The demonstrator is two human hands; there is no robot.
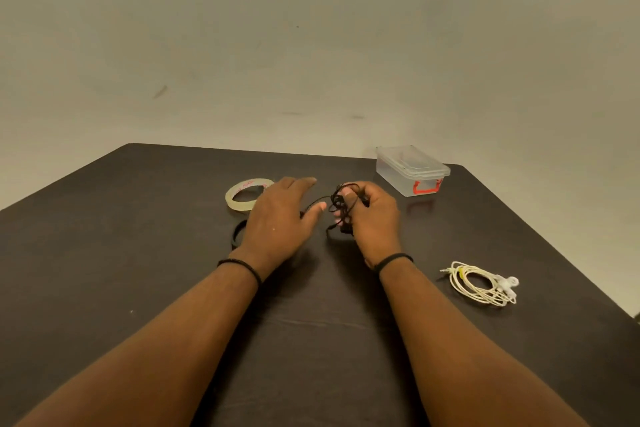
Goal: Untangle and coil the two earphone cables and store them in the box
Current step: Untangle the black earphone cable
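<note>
My right hand (pixel 375 218) grips a bunched black earphone cable (pixel 341 206) just above the dark table (pixel 138 236). A strand of it runs left under my left hand (pixel 280 218), whose fingers are stretched out flat over the table beside the bundle. A white earphone cable (pixel 481 284) lies loosely coiled on the table to the right of my right forearm. The clear plastic box (pixel 412 172) with a red latch stands at the far right of the table, its lid on.
A roll of clear tape (pixel 247 194) lies just beyond my left hand. A black ring-like band (pixel 237 234) shows at my left wrist's outer side. The table's far edge meets a plain wall; its right edge slants close to the white cable.
</note>
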